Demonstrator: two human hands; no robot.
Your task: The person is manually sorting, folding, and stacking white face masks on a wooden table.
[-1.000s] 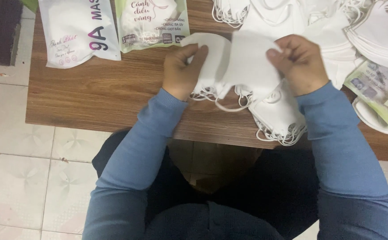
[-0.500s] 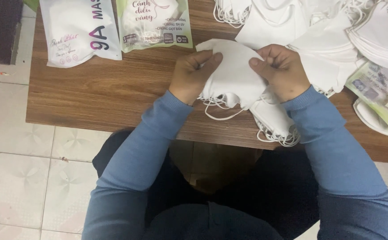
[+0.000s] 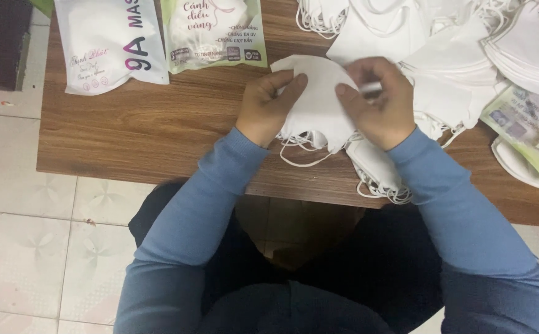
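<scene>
I hold a stack of white masks (image 3: 319, 105) between both hands, just above the near half of the desk (image 3: 158, 130). My left hand (image 3: 268, 106) has its grip closed on the stack's left edge, fingers curled over the top. My right hand (image 3: 377, 102) pinches the right edge, thumb on the upper face. Ear loops (image 3: 303, 154) hang loose under the stack. More masks (image 3: 377, 167) lie below my right wrist at the desk's near edge. Beyond my hands a big heap of white masks (image 3: 442, 43) spreads across the far right of the desk. Two printed mask bags, one white (image 3: 109, 43) and one green-edged (image 3: 214, 31), lie flat at the far left, well apart from the stack. Flat printed packets (image 3: 523, 120) sit at the right edge.
</scene>
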